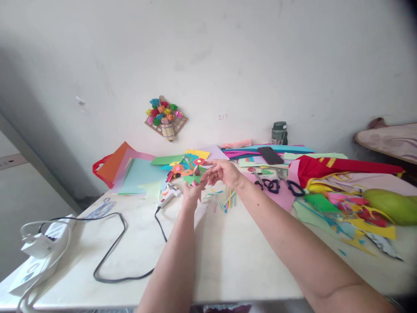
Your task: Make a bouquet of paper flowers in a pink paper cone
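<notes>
A paper flower craft [194,177], with green pointed leaves and red, orange and blue flowers, is at the middle of the table. My left hand [193,191] grips its green lower part from the near side, the fingers partly hidden. My right hand [225,172] is at its right side, fingers apart and gently bent, the tips at or very near the paper edge; contact is unclear. Just left of my left hand lies a white hot glue gun [168,195] with a black cord. Thin paper strips [226,202] are scattered below my right hand.
Coloured paper sheets [143,171] lie at the back left. Scissors [272,186], a phone [270,155] and a dark green bottle [279,132] are to the right. A green mango-like fruit [391,206] sits among paper scraps. A white power strip [42,256] stands at the left edge.
</notes>
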